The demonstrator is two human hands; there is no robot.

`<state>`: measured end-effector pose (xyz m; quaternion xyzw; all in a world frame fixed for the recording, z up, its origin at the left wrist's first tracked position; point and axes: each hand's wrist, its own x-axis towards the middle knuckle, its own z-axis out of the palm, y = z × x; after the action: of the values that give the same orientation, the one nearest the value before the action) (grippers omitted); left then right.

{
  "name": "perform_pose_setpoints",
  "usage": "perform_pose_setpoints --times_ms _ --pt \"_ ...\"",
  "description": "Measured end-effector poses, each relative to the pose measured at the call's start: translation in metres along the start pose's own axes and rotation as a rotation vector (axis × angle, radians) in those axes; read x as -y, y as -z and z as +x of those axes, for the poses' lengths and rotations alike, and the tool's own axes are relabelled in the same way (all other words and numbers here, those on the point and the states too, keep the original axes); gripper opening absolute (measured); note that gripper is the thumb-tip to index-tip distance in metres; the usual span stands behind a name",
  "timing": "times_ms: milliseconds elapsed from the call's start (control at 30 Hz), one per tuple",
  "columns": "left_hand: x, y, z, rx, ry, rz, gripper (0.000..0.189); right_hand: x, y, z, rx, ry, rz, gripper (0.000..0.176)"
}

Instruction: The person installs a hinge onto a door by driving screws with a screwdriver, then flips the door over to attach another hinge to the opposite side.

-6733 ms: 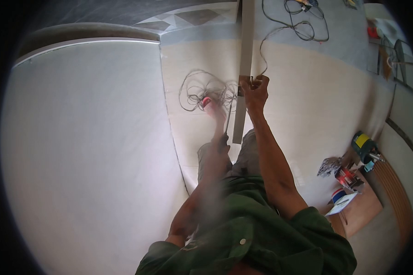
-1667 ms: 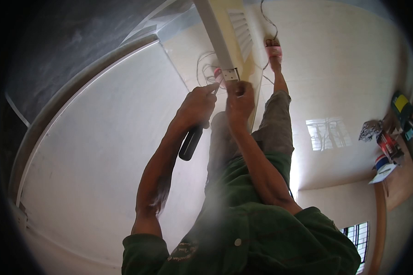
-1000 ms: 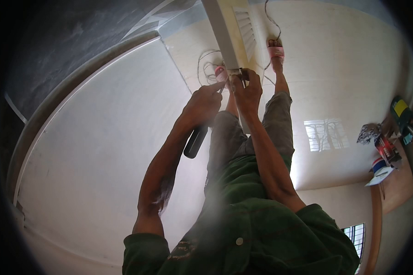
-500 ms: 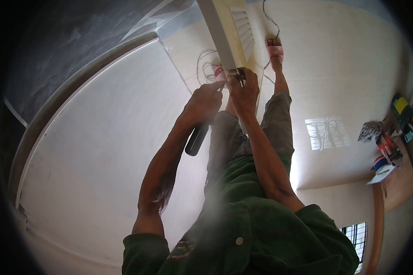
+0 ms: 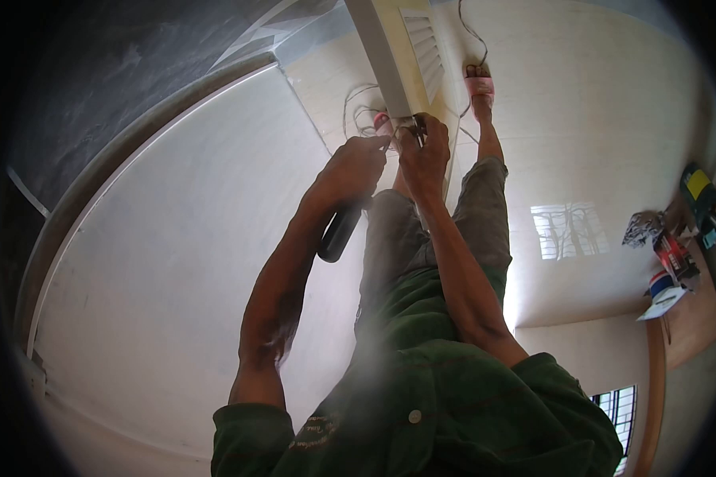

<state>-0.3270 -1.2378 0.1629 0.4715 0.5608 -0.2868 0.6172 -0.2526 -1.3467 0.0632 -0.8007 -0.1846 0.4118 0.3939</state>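
My left hand (image 5: pixel 350 171) is closed around a tool whose dark cylindrical handle (image 5: pixel 338 236) sticks out below the palm. Its fingertips meet the area beside my right hand (image 5: pixel 426 155), at the near end of a long cream-and-white panel (image 5: pixel 386 60) with a louvred part (image 5: pixel 424 49). My right hand's fingers are bent around a small metal piece (image 5: pixel 419 131) at that end. The tool's tip and the exact contact are too small to make out.
Thin cable (image 5: pixel 348 103) lies looped near my left foot in a pink slipper (image 5: pixel 383 126); more runs by my right slipper (image 5: pixel 479 86). A white surface (image 5: pixel 175 238) stretches left. At the right edge are a green-and-yellow object (image 5: pixel 698 187), a red package (image 5: pixel 675 256) and crumpled foil (image 5: pixel 643 228).
My left hand has turned slightly, and the dark handle has swung a little up and to the left. My right hand stays at the panel's end with hardly any movement.
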Motion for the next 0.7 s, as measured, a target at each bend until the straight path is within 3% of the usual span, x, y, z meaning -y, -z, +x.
perform_pose_setpoints --times_ms 167,267,367,400,433,533,600,700 --pt "0.005 0.000 0.006 0.009 0.020 -0.052 0.050 0.002 0.003 -0.001 -0.096 0.078 -0.035 0.026" --pt "0.000 0.001 0.004 0.025 0.038 -0.096 0.050 0.020 0.015 -0.025 -0.151 -0.024 -0.238 0.028" --pt "-0.011 0.004 -0.003 0.052 0.063 -0.128 0.040 0.028 0.011 -0.039 0.202 -0.686 0.513 0.032" --pt "-0.020 0.006 -0.007 0.045 0.107 -0.165 0.029 0.033 0.007 -0.041 0.235 -0.907 0.719 0.030" --pt "-0.028 0.008 -0.011 0.034 0.151 -0.200 0.022 0.032 0.005 -0.040 0.227 -0.963 0.885 0.030" --pt "-0.015 0.008 0.000 0.030 0.059 -0.122 0.026 0.028 -0.007 -0.028 0.187 -1.115 1.308 0.029" --pt "-0.014 0.007 -0.002 0.041 0.036 -0.099 0.037 0.022 -0.015 -0.032 0.252 -0.875 1.178 0.026" --pt "-0.026 0.008 -0.004 0.057 0.082 -0.091 0.044 -0.008 -0.028 -0.030 0.338 -0.792 0.991 0.027"
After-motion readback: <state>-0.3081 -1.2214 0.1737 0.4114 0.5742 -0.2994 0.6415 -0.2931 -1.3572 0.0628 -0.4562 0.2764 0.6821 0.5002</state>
